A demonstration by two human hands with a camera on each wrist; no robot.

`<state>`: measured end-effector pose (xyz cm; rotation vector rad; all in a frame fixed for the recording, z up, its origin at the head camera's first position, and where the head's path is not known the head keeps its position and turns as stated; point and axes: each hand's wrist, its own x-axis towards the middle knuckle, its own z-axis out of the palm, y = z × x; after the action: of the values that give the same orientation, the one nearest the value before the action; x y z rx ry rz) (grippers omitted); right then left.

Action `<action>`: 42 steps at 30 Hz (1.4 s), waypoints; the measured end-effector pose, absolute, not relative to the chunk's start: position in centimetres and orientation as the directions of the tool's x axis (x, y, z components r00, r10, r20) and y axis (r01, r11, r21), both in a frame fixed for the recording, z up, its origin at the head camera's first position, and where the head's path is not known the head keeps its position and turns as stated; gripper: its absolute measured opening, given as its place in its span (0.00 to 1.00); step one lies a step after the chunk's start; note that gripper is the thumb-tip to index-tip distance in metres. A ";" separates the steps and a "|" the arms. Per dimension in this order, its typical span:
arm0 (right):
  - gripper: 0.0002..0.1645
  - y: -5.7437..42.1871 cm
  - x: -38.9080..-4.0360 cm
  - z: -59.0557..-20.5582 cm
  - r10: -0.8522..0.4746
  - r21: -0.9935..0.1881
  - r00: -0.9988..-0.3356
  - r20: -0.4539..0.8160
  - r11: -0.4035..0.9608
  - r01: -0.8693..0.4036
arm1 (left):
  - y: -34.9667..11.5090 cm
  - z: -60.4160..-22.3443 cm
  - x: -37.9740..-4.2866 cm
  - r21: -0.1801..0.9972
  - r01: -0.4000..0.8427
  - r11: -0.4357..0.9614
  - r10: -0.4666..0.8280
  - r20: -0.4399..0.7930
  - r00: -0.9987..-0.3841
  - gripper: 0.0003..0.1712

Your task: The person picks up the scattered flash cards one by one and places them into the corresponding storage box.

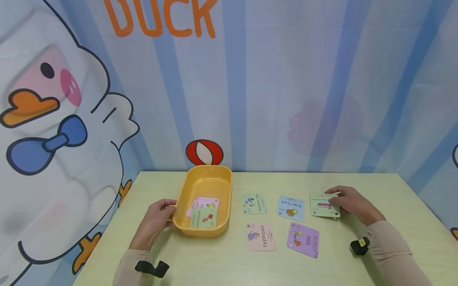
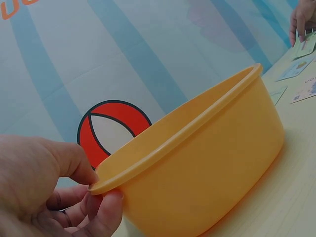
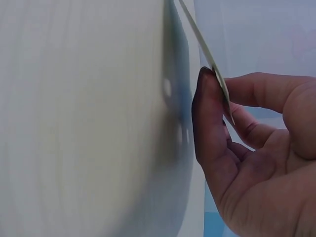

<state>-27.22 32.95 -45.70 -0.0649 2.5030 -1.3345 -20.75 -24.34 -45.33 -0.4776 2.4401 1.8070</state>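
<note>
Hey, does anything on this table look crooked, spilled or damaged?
Nothing appears spilled or damaged. The purple zoo card sits askew, visibly angled beside the straighter typhoon card. In the yellow basin, a green card overlaps a pink card at a different angle, which looks untidy.

Smooth, glossy yellow plastic basin (image 1: 223, 226)

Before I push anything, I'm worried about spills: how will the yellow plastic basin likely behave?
The yellow plastic basin is probably light for its size, given its thin-looking rim. Its broad, low shape suggests sliding rather than tipping. The Spring Festival card lying inside may shift with any tilt.
</note>
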 end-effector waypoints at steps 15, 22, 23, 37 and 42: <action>0.30 32.5 -27.2 -45.5 -0.138 -0.823 -0.961 -0.240 0.554 0.126 | -24.3 -45.3 -20.8 0.927 -0.277 0.254 -0.203 -0.229 -0.952 0.20; 0.30 31.8 -27.1 -45.2 -0.148 -0.837 -0.965 -0.218 0.537 0.107 | -24.3 -45.3 -20.7 0.931 -0.273 0.243 -0.199 -0.228 -0.953 0.20; 0.30 31.7 -27.1 -45.1 -0.150 -0.838 -0.965 -0.217 0.536 0.105 | -24.3 -45.3 -20.7 0.931 -0.273 0.243 -0.198 -0.228 -0.953 0.20; 0.30 30.2 -27.6 -44.9 -0.165 -0.840 -0.966 -0.198 0.537 0.080 | -24.4 -45.3 -20.8 0.925 -0.281 0.255 -0.202 -0.233 -0.951 0.20; 0.29 29.3 -27.8 -44.7 -0.174 -0.858 -0.964 -0.200 0.506 0.086 | -24.3 -45.2 -20.8 0.925 -0.281 0.255 -0.202 -0.233 -0.951 0.20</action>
<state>-27.82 29.34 -44.66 -0.0743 2.4906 -1.4411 -20.75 -24.30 -45.18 -0.4689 2.4349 1.8186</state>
